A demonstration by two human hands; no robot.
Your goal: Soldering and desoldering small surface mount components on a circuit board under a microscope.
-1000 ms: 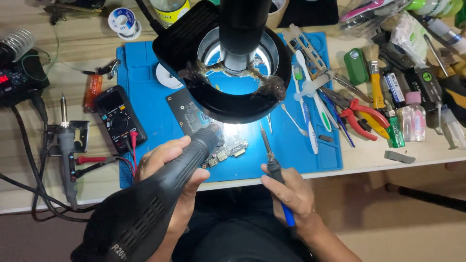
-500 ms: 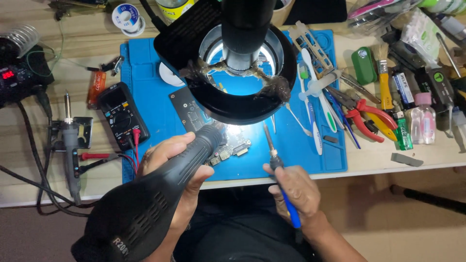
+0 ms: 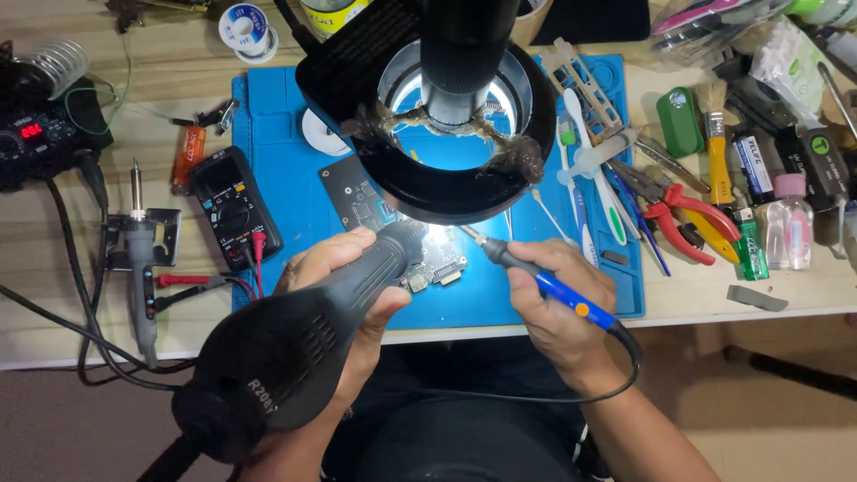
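My left hand (image 3: 344,286) grips a big dark grey hot-air gun (image 3: 299,344), its nozzle aimed at a small circuit board (image 3: 437,265) on the blue work mat (image 3: 277,134). My right hand (image 3: 558,299) holds a blue-handled soldering iron (image 3: 544,284) like a pen, its tip pointing up-left toward the board under the black ring-light microscope head (image 3: 451,107). A second dark board (image 3: 357,198) lies partly under that ring light.
A black multimeter (image 3: 234,207) with red leads sits left on the mat. A soldering station (image 3: 36,143) and an iron in its stand (image 3: 138,250) are at far left. Pliers (image 3: 674,219), a brush, bottles and a toothbrush crowd the right. A solder spool (image 3: 245,22) lies up top.
My right hand has shifted right and raised the soldering iron, whose tip now points at the board under the light. The hot-air gun has stayed on the board.
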